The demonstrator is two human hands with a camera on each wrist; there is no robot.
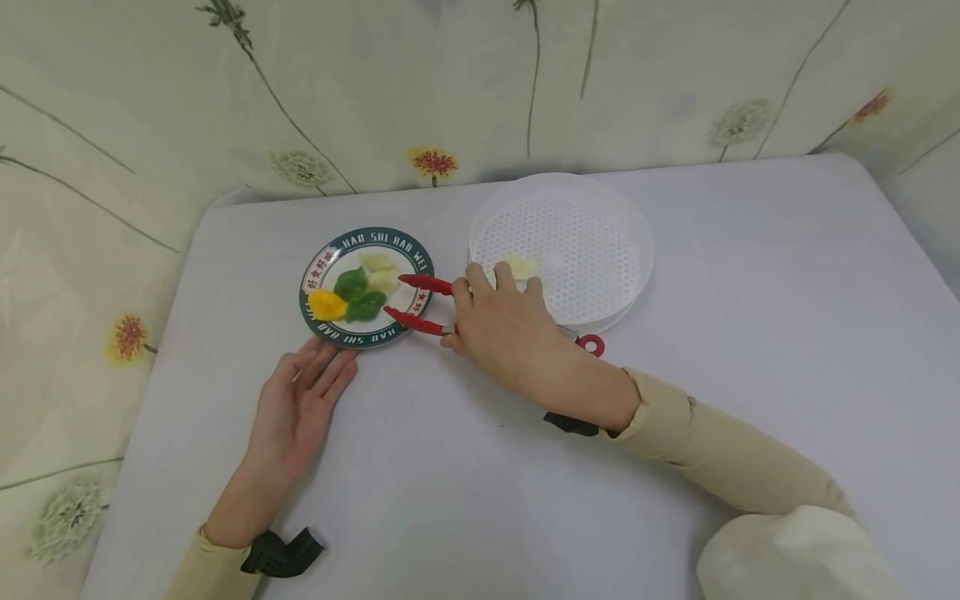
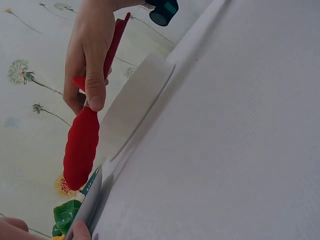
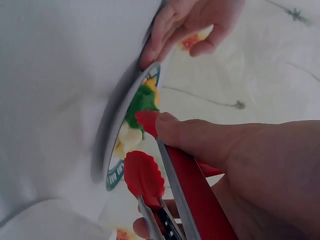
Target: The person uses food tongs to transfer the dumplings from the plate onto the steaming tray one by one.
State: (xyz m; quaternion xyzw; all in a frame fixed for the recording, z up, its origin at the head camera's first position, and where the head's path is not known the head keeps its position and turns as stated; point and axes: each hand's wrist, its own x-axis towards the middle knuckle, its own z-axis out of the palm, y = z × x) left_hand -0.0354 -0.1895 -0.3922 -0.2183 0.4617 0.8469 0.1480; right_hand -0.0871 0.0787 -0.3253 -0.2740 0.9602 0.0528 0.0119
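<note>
Worktop (image 1: 765,300) stretched rightward past the white tray (image 1: 585,258). The right hand (image 1: 510,325) gripped parted tongs (image 1: 426,283) running crosswise, tips leftward over the plate (image 1: 411,246); the left hand (image 1: 296,408), loosely extended, touched its rim.

Red tongs (image 1: 427,284) sit in the right hand's (image 1: 510,329) grip, ends parted. Beyond that grip, a green-rimmed plate (image 1: 347,260) bears yellow, green and pale pieces (image 1: 351,284).
</note>
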